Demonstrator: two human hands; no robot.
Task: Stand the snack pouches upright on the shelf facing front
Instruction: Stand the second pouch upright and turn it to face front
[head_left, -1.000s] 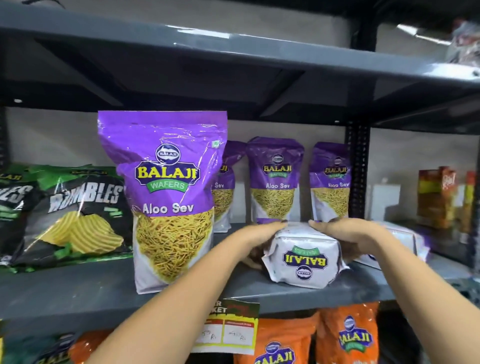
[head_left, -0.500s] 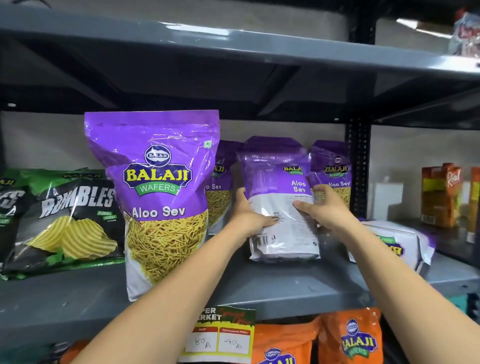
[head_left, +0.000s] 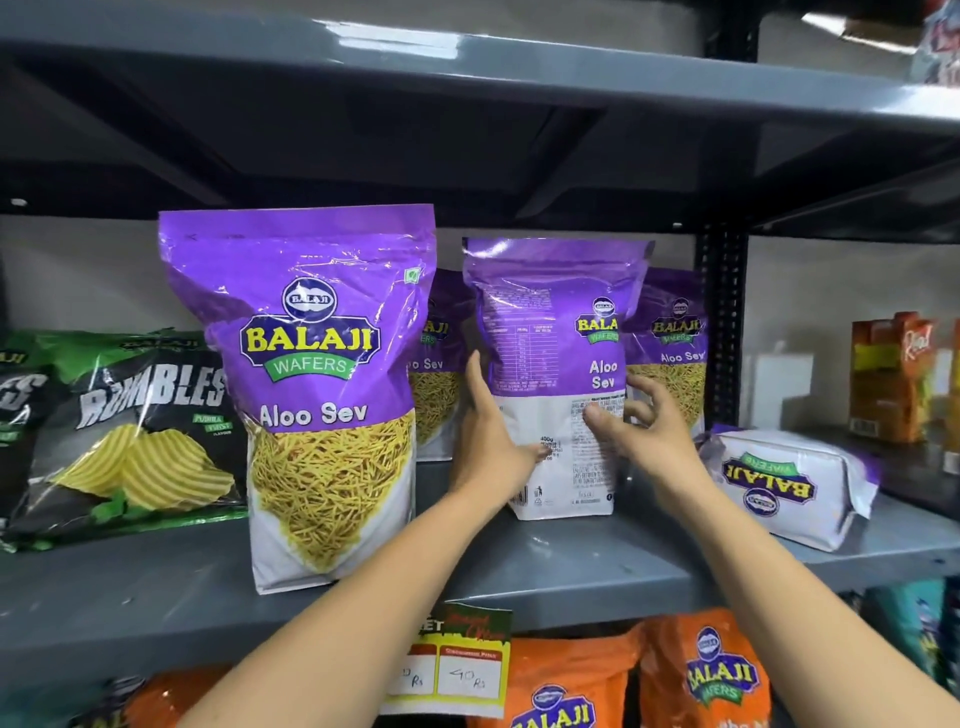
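Observation:
A purple Aloo Sev pouch (head_left: 550, 322) stands upright mid-shelf with its printed back side toward me. My left hand (head_left: 488, 441) grips its lower left edge, palm flat against the side. My right hand (head_left: 649, 436) is at its lower right with fingers spread, only the thumb touching the pouch face. A larger Aloo Sev pouch (head_left: 311, 389) stands at the left, facing front. Another pouch (head_left: 789, 488) lies on its side at the right, its bottom toward me. Two more pouches stand at the back, one (head_left: 670, 353) facing front, one (head_left: 436, 395) mostly hidden.
The grey shelf (head_left: 571, 566) has black-and-green Rumbles bags (head_left: 130, 431) lying at the left and juice cartons (head_left: 893, 374) beyond a black post (head_left: 722, 322). The upper shelf (head_left: 467, 67) hangs close above. Orange pouches (head_left: 701, 675) and a price tag (head_left: 452, 665) sit below.
The pouch that lay flat between my hands was lifted and stood upright, back side toward me. My right hand has loosened and its fingers have spread.

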